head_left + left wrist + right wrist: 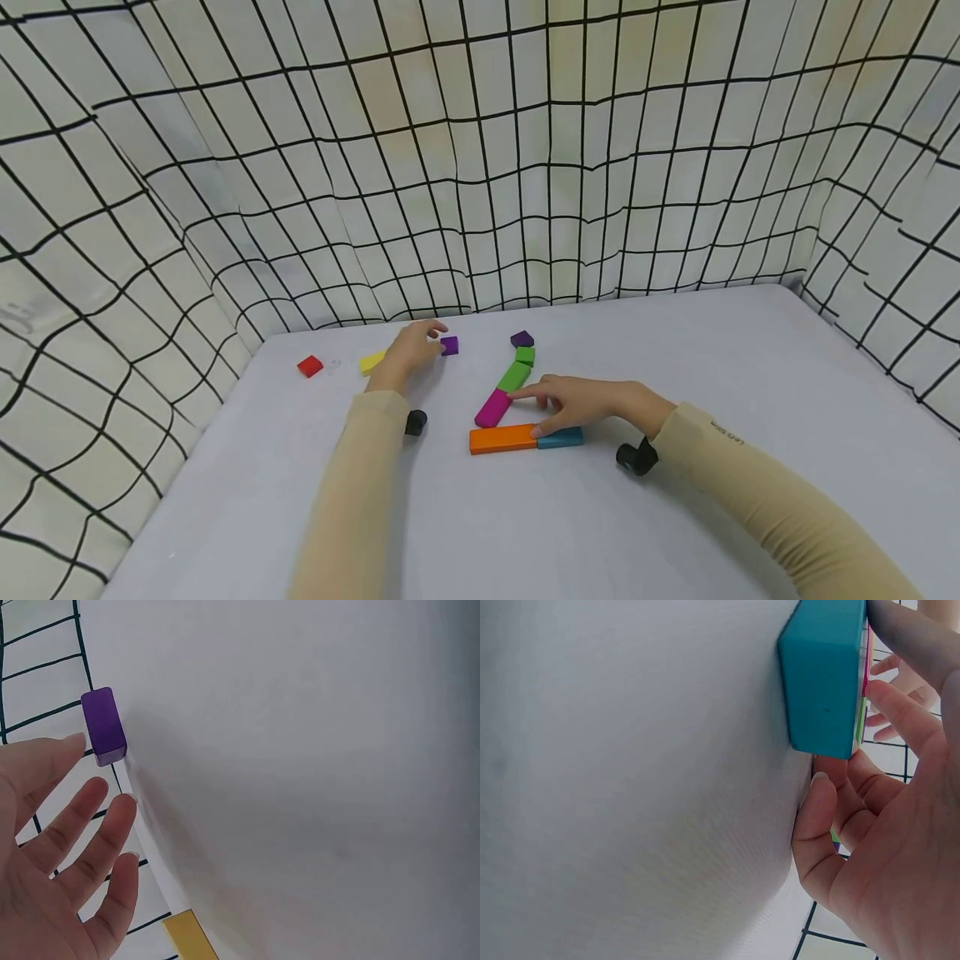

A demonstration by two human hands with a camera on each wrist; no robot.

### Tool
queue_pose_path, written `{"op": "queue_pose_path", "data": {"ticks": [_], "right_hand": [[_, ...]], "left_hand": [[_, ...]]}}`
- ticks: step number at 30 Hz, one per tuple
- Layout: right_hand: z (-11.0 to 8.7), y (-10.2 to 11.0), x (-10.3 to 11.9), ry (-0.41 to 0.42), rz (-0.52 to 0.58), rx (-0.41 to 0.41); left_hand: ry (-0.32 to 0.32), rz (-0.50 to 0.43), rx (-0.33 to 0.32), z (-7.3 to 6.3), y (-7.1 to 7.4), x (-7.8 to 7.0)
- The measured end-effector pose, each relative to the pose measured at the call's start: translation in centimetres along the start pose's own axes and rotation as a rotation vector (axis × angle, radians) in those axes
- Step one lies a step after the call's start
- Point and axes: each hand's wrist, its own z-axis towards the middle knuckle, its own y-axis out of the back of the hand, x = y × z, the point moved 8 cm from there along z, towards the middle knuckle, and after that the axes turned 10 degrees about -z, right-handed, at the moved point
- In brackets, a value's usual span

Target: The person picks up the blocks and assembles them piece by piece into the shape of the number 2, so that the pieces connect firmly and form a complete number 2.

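My left hand [411,354] is at the far left of the table, its fingers loosely bent and apart. Its thumb tip is close beside a purple block [103,726]; whether they touch I cannot tell. A yellow block [371,362] lies partly behind that hand. My right hand [583,402] hovers low over a row of blocks, with its index fingertip against a magenta block [492,409]. Its thumb rests near the joint between an orange block [501,440] and a blue block [562,437]. In the right wrist view, the blue block's end [825,690] is beside the hand.
Beyond the magenta block, two green blocks [514,377] and a dark purple block [522,339] continue a slanting line. A red block [310,366] lies at the far left of the white table [247,467]. Black netting [547,175] surrounds the back and sides.
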Motion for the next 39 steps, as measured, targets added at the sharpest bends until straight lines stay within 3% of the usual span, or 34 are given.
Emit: {"op": "queue_pose_path", "data": {"ticks": [7, 16, 39], "right_hand": [[0.0, 0.0, 0.0, -0.001, -0.005, -0.001], [0.1, -0.1, -0.1, -0.002, -0.005, 0.0], [0.0, 0.0, 0.0, 0.0, 0.003, -0.002]], "left_hand": [[0.058, -0.037, 0.008, -0.1, -0.2, -0.2], [0.062, 0.056, 0.021, 0.6, -0.9, -0.2], [0.067, 0.094, 0.01, 0.6, -1.3, -0.8]]}}
